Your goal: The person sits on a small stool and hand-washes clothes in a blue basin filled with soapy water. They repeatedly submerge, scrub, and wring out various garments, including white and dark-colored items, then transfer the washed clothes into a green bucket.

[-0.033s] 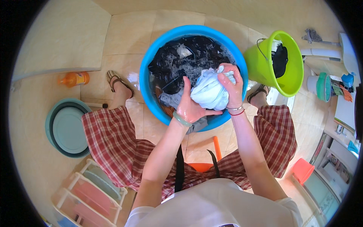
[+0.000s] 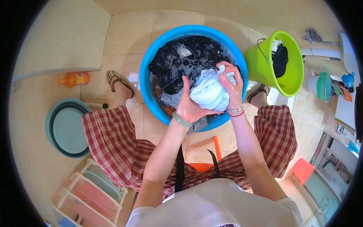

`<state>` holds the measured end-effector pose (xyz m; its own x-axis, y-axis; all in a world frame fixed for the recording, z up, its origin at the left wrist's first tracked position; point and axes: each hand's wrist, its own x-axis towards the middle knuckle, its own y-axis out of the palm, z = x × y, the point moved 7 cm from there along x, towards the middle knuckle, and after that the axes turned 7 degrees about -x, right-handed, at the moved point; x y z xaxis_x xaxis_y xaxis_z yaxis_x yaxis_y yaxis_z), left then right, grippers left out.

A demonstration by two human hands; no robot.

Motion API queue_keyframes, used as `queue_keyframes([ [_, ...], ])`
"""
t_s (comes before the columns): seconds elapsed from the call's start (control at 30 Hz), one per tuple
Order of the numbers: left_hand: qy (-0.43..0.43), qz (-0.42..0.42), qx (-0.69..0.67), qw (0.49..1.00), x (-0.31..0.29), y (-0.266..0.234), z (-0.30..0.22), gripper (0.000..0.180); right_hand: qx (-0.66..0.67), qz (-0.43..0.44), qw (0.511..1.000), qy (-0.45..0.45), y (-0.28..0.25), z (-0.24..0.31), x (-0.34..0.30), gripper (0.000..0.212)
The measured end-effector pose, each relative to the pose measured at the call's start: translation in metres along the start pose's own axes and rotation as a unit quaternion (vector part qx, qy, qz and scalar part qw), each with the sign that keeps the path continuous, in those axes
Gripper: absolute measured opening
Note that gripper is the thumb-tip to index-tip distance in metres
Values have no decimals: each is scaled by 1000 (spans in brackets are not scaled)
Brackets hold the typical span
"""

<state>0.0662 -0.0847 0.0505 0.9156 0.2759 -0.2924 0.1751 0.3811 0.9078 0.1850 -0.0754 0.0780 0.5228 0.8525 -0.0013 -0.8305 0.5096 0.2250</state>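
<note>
At far left a round teal plastic basin (image 2: 68,128) lies on the tiled floor. In the middle, the left hand (image 2: 188,104) and right hand (image 2: 230,85) both clutch a wet pale-blue bunched cloth (image 2: 210,92) over the near right part of a round blue plastic tub (image 2: 151,64) of dark soapy laundry. A lime-green plastic bucket (image 2: 264,64) stands to the right.

Tiled floor (image 2: 124,41), blue basin (image 2: 151,60), green bucket (image 2: 261,64), orange bottle (image 2: 73,79)

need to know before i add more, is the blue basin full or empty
Full. The blue basin holds dark clothes in sudsy water, nearly to the rim.
</note>
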Motion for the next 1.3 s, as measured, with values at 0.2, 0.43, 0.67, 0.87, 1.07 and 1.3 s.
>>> queue_keyframes([
  [0.2,263,-184,100,942,8,-14,-32,26,178,-110,969,130,0,-20,-20,18],
  [0.43,544,-204,546,604,-17,53,-43,29,349,-131,885,277,14,-59,-26,25],
  [0.67,506,-33,771,385,-16,107,-9,30,377,20,870,316,35,-40,-23,29],
  [0.87,496,85,827,252,-19,124,13,28,473,153,798,341,36,-61,-17,28],
  [1.07,455,183,849,197,-31,133,34,22,518,153,665,516,67,-43,-28,17],
  [1.3,408,249,855,199,-40,120,52,19,334,242,704,578,75,-10,-34,20],
])
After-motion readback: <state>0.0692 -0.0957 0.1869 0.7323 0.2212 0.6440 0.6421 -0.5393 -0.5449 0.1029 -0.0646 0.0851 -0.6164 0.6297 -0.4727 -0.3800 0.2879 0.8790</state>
